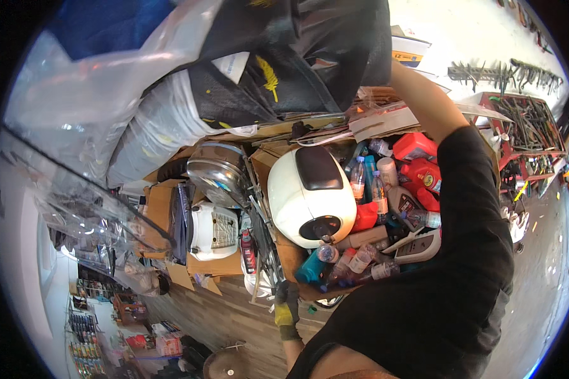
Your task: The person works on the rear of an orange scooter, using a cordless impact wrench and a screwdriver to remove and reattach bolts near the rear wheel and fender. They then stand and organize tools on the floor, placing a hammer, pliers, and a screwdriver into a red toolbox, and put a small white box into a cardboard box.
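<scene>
My left hand (286,307), in a dark and yellow work glove, is closed at the lower left corner of a large cardboard box (292,259). Long thin dark strips (269,240) run down to it, but what its fingers grip is unclear. My bare right forearm (427,101) reaches up and away, its hand hidden behind a black bag (335,57) with yellow feather prints. In the box lie a white rounded case (297,196) with a dark panel, red jugs (417,167), a grey jug (417,246) and several plastic bottles (379,192).
Left of the box stand a dark shiny rounded case (218,170) and a white plastic case (214,230) in another carton. Clear plastic sheeting (95,107) hangs at upper left. A red tool rack (528,126) stands at right. A round stool (226,364) is on the wooden floor.
</scene>
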Available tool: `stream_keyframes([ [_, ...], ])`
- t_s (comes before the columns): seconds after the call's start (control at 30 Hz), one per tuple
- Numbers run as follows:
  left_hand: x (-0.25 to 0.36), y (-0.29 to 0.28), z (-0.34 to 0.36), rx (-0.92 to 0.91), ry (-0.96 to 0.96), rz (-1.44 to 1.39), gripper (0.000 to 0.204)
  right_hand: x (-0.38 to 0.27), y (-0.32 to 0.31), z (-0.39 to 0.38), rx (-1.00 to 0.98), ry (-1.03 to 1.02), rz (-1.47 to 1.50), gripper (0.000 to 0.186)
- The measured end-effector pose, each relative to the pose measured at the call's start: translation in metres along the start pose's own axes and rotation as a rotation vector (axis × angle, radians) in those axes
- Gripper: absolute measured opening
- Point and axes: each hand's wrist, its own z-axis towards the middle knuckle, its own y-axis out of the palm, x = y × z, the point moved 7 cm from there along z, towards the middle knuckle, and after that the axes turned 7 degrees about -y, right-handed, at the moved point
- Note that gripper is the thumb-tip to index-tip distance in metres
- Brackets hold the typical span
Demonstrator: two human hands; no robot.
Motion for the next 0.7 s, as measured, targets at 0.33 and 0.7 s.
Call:
stream_keyframes([
  [0.33, -0.003, -0.013, -0.009, 0.029, -0.207, -0.155, 0.028, 0.06, -0.008, 0.025, 0.123, 0.221, 0.072, 0.045],
  [0.7, 0.006, -0.009, 0.021, -0.15, -0.184, 0.135, 0.047, -0.01, -0.044, -0.043, 0.291, 0.24, 0.11, 0.031],
])
